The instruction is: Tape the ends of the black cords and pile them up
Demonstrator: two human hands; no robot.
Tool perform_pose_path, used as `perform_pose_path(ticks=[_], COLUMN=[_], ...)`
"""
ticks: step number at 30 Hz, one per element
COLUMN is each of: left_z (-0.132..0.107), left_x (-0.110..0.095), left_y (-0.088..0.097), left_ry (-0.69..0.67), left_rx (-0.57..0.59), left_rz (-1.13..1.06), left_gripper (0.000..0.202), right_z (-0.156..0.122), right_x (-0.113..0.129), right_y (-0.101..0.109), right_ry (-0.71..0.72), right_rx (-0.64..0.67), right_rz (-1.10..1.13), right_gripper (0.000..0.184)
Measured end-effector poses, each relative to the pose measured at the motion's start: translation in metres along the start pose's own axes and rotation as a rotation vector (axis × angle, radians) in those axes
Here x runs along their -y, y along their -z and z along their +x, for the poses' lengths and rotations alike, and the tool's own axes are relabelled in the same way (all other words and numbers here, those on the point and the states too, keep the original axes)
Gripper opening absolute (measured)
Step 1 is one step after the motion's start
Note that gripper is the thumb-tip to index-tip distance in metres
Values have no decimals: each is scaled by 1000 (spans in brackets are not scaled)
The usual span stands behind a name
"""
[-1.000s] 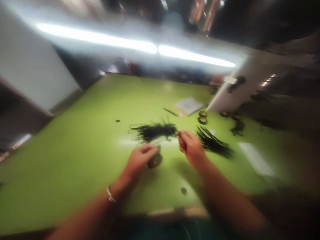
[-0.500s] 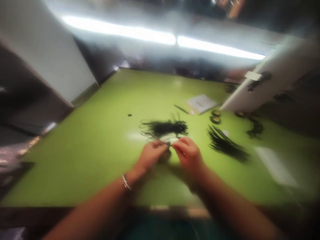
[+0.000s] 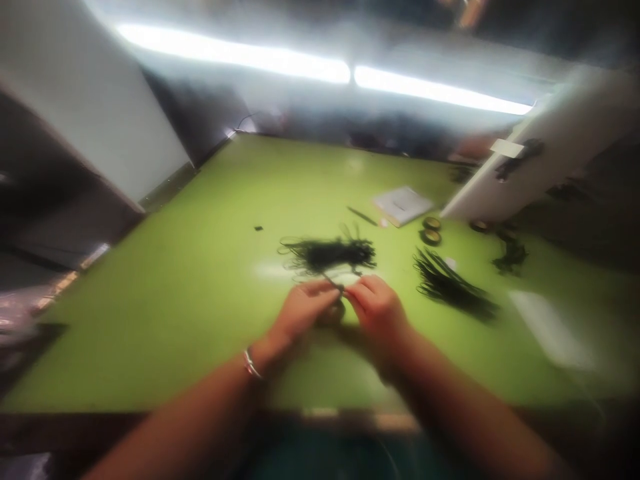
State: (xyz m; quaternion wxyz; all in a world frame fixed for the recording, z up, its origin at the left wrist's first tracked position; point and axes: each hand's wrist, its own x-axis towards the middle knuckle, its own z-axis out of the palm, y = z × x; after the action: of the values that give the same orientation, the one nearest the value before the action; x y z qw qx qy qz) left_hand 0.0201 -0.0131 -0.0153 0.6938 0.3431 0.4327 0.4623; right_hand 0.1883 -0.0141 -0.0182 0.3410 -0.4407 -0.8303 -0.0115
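My left hand (image 3: 306, 305) pinches a thin black cord (image 3: 332, 283) between thumb and fingers. My right hand (image 3: 376, 303) is closed beside it, its fingertips gripping the same cord close to the left thumb. A small dark lump, perhaps a knot, shows on the cord between the two hands; blur hides its detail. Just beyond the hands lies a bundle of black looped cords (image 3: 330, 253) on the green table (image 3: 175, 300). To the right of my right hand rests a second bundle of black cords (image 3: 453, 287).
Further back are a pen (image 3: 363, 216), a white pad (image 3: 403, 205) and two round black-and-yellow rolls (image 3: 431, 231). Dark cords (image 3: 510, 257) and a clear plastic sheet (image 3: 550, 330) lie at the right. A white panel (image 3: 515, 153) rises behind them. A small black piece (image 3: 259, 229) lies left.
Both hands stay almost in place, still close together. The cord between them has shifted slightly, and the loop sticking out left of the left hand is no longer seen there.
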Motion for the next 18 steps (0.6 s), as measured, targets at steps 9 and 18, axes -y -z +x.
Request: perform_pose_path(ticks=[9, 18], left_z=[-2, 3], left_x=[-4, 1], left_y=[-1, 6], left_ry=[14, -43], left_rx=[-59, -124], left_rz=[50, 47], left_gripper=[28, 27], right_z=[5, 1], right_x=[3, -1], right_y=[5, 9], right_ry=[-210, -271], right_rx=[71, 40], right_rz=[344, 415], right_gripper=[10, 9])
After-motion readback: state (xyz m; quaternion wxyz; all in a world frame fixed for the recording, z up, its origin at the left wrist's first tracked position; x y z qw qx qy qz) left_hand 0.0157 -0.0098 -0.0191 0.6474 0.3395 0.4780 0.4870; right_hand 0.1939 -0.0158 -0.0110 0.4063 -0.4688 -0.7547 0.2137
